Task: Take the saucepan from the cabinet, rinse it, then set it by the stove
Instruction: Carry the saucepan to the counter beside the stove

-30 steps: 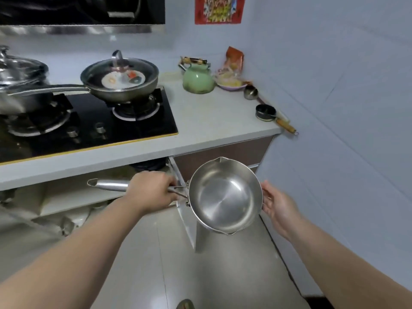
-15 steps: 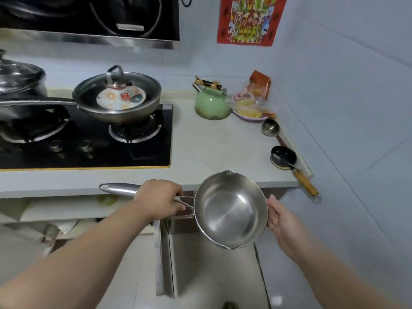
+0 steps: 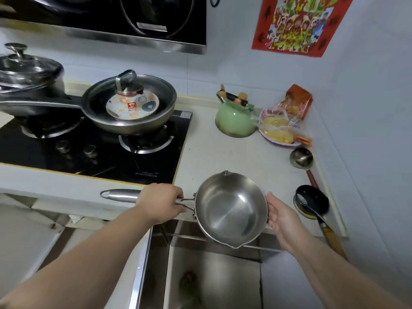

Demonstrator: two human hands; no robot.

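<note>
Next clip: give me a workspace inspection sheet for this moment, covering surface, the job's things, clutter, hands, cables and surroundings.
Surface: pale countertop, bare in the middle, right of the black stove.
Job's things: empty steel saucepan held at the counter's front edge; cabinet door below stands open.
Clutter: green kettle, bagged food on a plate, steel ladle, black ladle along the right wall.
Hands: left hand closed on the saucepan's handle; right hand open against its far side.
Cables: nothing seen.
Surroundings: lidded frying pan and lidded pot on the burners, range hood above, red poster on the wall.
</note>
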